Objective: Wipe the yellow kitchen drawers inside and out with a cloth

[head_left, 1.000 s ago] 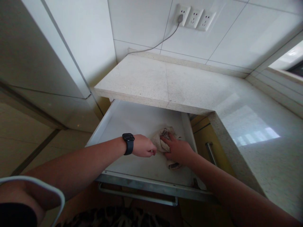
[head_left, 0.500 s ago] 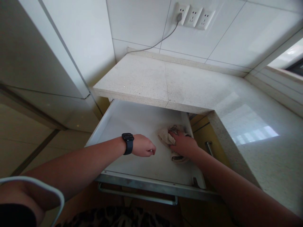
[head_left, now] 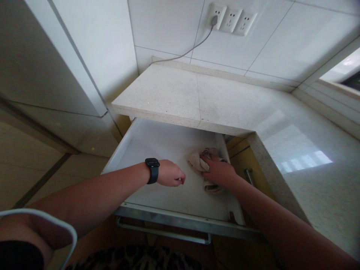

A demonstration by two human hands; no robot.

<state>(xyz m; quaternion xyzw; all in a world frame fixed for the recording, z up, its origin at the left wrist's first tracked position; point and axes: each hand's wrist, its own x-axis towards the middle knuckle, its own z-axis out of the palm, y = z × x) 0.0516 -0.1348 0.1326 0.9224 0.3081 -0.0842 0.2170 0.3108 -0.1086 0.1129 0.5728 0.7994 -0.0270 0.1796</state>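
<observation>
An open white drawer [head_left: 157, 138] juts out from below the counter. Inside it, toward the right wall, lies a crumpled beige cloth [head_left: 194, 160] with dark patterned patches. My right hand [head_left: 221, 170] presses down on the cloth, its fingers curled into the folds and partly hidden there. Over the middle of the drawer hovers my left hand [head_left: 170, 173], its fingers curled in with no object visible in them. A dark smartwatch [head_left: 152, 169] is strapped on my left wrist.
A pale stone countertop [head_left: 168, 88] runs behind the drawer and wraps round to the right. Wall sockets [head_left: 231, 20] hold one plug with a grey cord [head_left: 194, 48]. The drawer's metal handle [head_left: 165, 234] faces me. A white cable [head_left: 56, 222] crosses my left arm.
</observation>
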